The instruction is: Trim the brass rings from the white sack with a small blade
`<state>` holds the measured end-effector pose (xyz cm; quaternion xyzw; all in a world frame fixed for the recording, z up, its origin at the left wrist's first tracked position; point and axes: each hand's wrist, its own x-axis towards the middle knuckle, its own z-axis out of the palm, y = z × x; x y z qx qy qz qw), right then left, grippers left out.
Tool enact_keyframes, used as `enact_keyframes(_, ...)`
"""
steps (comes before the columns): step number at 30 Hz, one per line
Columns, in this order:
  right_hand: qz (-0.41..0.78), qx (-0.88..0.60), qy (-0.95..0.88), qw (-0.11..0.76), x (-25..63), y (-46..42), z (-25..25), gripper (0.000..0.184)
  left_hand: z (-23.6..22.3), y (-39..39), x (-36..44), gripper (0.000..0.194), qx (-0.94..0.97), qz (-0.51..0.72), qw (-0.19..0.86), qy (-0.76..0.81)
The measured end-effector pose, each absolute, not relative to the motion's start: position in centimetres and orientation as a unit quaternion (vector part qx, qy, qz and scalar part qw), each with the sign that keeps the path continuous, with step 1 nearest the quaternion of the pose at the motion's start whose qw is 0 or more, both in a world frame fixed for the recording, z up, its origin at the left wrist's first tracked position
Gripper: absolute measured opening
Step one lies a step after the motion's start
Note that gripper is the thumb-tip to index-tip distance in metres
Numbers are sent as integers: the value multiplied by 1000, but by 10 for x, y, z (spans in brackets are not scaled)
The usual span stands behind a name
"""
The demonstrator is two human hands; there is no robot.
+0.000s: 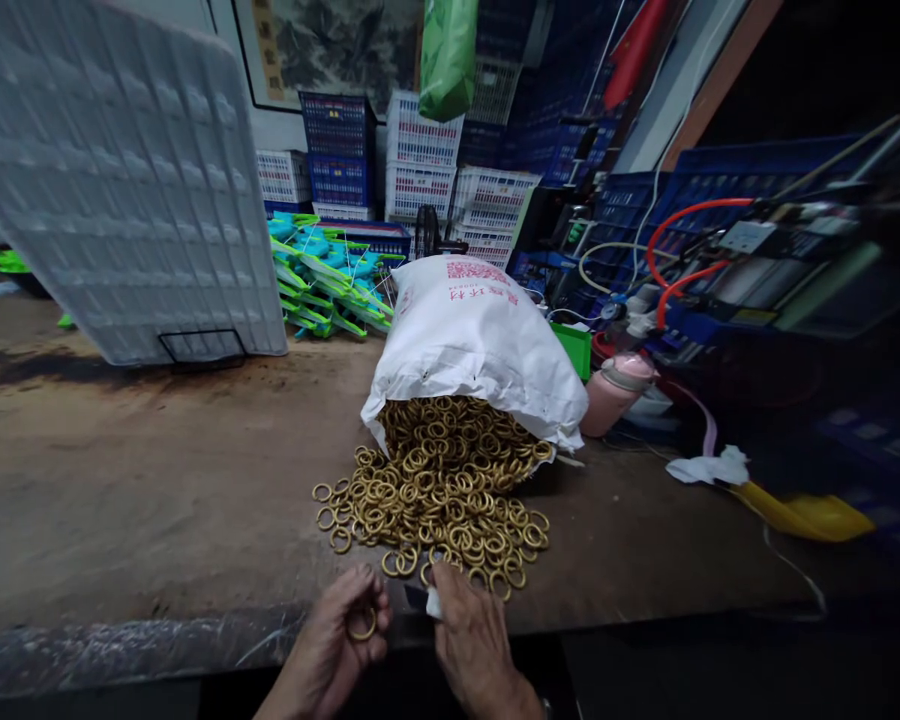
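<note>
Near the table's front edge, my left hand point(337, 640) is closed round a brass-coloured ring point(362, 626), its fingers curled. Beside it, my right hand point(471, 635) is closed with the fingers pointing at the pile. A small white piece point(434, 603) shows at the inner side of its fingers, with a dark flat bit point(415, 597) beside it; what these are I cannot make out. Just beyond both hands lies a heap of brass-coloured rings point(427, 500). They spill from the mouth of a white woven sack point(472, 330) with red print, lying on its side.
A ribbed translucent plastic panel point(135, 190) stands upright on the wooden table point(157, 470) at left. Green and blue plastic parts point(330, 270) are stacked behind. At right are a pink bottle point(619, 392), a machine with red hoses point(750, 245) and a yellow strip point(810, 512). Crates point(424, 150) fill the back.
</note>
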<state>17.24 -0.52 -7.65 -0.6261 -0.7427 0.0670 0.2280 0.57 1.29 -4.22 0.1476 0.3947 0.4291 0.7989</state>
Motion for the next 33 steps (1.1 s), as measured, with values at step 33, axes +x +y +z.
enact_keyframes(33, 528, -548, -533, 371, 166, 23, -30, 34, -30, 12, 25, 32, 336, 343, 773, 415)
